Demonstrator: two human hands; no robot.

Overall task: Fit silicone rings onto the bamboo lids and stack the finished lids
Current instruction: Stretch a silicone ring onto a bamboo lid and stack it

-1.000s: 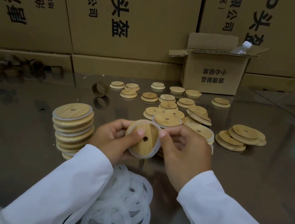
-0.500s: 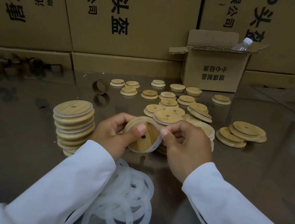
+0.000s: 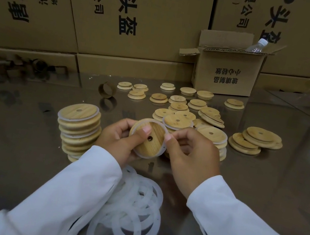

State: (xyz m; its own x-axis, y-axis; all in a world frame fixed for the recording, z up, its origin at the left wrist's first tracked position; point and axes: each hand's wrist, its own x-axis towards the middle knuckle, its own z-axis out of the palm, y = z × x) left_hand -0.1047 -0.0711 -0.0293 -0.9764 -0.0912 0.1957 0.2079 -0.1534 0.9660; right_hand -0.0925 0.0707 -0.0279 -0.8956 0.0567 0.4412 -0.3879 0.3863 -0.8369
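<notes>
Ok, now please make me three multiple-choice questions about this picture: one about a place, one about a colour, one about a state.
1. Where does the tall stack of finished lids stand?
A. just left of the left hand
B. inside the open carton
C. behind the water bottle

2. What colour are the loose rings in the foreground?
A. black
B. milky white
C. red

3. How is the held lid now?
A. dropped on the floor
B. up in both hands, with a ring round its edge
C. on top of the stack

Answers:
1 A: the stack stands just left of the left hand.
2 B: the rings look pale and translucent.
3 B: the left hand holds the lid, and the right hand pinches the ring at its edge.
</notes>
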